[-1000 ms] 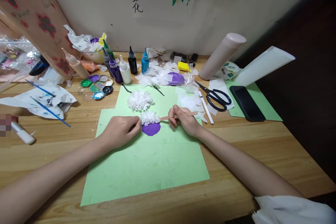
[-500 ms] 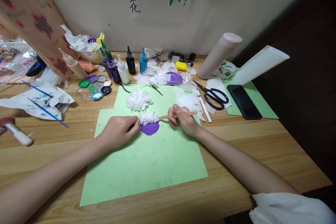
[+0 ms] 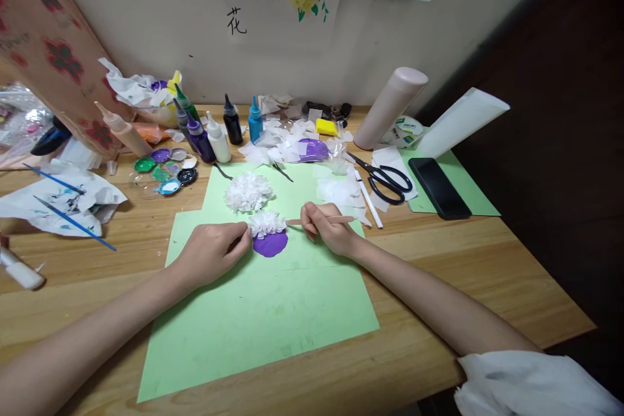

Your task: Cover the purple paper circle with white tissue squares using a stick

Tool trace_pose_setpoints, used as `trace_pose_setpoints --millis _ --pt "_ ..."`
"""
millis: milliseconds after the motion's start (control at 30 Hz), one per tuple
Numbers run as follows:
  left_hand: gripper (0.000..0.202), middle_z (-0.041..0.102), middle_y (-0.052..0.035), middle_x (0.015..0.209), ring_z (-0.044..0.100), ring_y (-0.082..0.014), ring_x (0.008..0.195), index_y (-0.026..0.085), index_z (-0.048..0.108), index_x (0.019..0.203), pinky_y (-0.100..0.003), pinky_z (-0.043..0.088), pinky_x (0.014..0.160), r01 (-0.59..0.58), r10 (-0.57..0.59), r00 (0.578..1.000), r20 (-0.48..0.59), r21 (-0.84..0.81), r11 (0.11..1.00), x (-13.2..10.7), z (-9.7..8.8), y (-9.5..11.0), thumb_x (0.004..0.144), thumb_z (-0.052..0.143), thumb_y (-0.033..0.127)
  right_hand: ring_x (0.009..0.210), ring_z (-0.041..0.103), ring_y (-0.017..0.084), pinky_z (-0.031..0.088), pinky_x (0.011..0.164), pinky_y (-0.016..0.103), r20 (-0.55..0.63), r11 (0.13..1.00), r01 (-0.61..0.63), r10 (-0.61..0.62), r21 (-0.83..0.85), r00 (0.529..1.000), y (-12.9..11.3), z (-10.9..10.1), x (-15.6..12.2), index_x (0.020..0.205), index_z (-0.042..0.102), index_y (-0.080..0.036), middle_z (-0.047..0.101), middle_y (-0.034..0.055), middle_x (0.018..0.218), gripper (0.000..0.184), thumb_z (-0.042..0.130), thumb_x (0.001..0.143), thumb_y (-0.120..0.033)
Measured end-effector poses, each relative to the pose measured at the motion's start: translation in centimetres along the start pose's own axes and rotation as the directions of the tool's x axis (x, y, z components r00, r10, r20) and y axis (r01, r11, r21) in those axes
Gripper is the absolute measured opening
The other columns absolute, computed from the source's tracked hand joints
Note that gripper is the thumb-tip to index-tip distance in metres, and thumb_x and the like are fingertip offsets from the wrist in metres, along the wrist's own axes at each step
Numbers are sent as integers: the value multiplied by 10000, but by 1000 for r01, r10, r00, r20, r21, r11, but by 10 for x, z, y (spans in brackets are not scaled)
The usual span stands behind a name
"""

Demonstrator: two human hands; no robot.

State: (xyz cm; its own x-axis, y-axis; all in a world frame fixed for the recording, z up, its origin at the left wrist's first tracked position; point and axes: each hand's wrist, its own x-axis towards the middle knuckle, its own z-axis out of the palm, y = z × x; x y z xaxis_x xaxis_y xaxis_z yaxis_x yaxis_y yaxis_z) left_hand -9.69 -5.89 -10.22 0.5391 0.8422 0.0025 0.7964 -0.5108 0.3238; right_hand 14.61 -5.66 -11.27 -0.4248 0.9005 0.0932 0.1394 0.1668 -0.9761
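Observation:
My right hand [image 3: 327, 227] is closed around a thin wooden craft stick [image 3: 345, 219]. The stick's left tip is at the right edge of a ruffled white tissue paper cluster [image 3: 267, 223]. That cluster covers the upper part of a flat purple clay disc [image 3: 270, 244], whose lower part shows bare. At the cluster's left edge, my left hand [image 3: 219, 247] has thumb and forefinger pinched together; what is between them is hidden. Just above lies a fuller white ruffled paper ball [image 3: 249, 192]. All of this rests on light green paper [image 3: 258, 325].
Black-handled scissors [image 3: 385, 181], a white pen [image 3: 369, 200] and white tissue pieces [image 3: 338, 190] lie right of the paper ball. A phone [image 3: 439, 187] is farther right. Paint bottles [image 3: 218, 140] and a palette [image 3: 168, 169] stand back left; blue brushes [image 3: 73, 221] lie at left.
The whole view has shifted, so things sit a little farther left. Both hands keep nearly the same places at the white cluster, and the stick is still in my right hand.

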Motion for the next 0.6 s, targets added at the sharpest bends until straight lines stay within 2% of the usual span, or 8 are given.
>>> trace_pose_setpoints --millis 67,133,200,233,300,367,467,600 --pt "368 470 26 499 369 -87 456 172 408 603 -234 209 516 4 -4 1000 0 0 1000 0 0 0 906 304 353 445 376 94 334 497 258 -30 999 39 -40 -30 999 -1 -6 0 522 375 -198 367 -45 469 514 273 947 -468" --pt "369 473 25 503 379 -88 461 172 407 604 -235 211 519 4 -4 1000 2 -1 1000 -1 0 0 907 300 353 478 428 106 360 528 264 -142 987 95 -113 -130 983 -4 -19 3 539 411 -197 425 -29 506 503 272 951 -450" --pt "368 481 23 512 394 -90 471 172 408 605 -237 210 523 2 -2 1000 6 -3 1000 -1 0 0 907 295 349 594 507 130 386 618 275 -289 923 110 -226 -368 930 -7 -38 7 613 482 -192 521 -4 616 398 368 937 -393" --pt "365 486 22 517 400 -91 477 172 409 607 -238 209 524 0 0 1000 8 -3 1000 -1 0 0 906 293 347 672 529 147 390 669 284 -312 857 76 -266 -510 912 -8 -48 10 691 526 -192 564 8 705 276 466 901 -359" --pt "360 491 20 522 405 -93 482 173 412 610 -241 205 526 1 -1 1000 10 -4 1000 0 1 0 905 294 342 808 548 188 393 739 302 -263 720 70 -339 -691 903 -7 -63 17 788 531 -197 609 31 831 118 579 832 -294" --pt "356 491 21 522 402 -93 482 173 414 613 -242 203 527 4 -4 1000 11 -6 1000 0 1 0 904 294 338 847 552 209 399 741 306 -223 630 34 -324 -776 919 -3 -70 24 824 522 -198 621 47 881 95 602 804 -244" --pt "352 491 22 524 399 -93 482 174 419 619 -243 202 528 4 -4 1000 14 -9 1000 0 0 1 906 292 333 825 555 228 396 699 304 -195 500 -31 -279 -865 940 7 -66 35 836 523 -190 626 66 856 96 601 779 -182" --pt "349 496 22 530 401 -93 485 173 420 622 -245 199 529 -1 1 1000 11 -15 1000 -1 0 2 909 293 326 719 542 226 364 675 318 -161 288 -73 -295 -955 942 14 -54 47 773 534 -179 600 58 711 108 515 776 -73"
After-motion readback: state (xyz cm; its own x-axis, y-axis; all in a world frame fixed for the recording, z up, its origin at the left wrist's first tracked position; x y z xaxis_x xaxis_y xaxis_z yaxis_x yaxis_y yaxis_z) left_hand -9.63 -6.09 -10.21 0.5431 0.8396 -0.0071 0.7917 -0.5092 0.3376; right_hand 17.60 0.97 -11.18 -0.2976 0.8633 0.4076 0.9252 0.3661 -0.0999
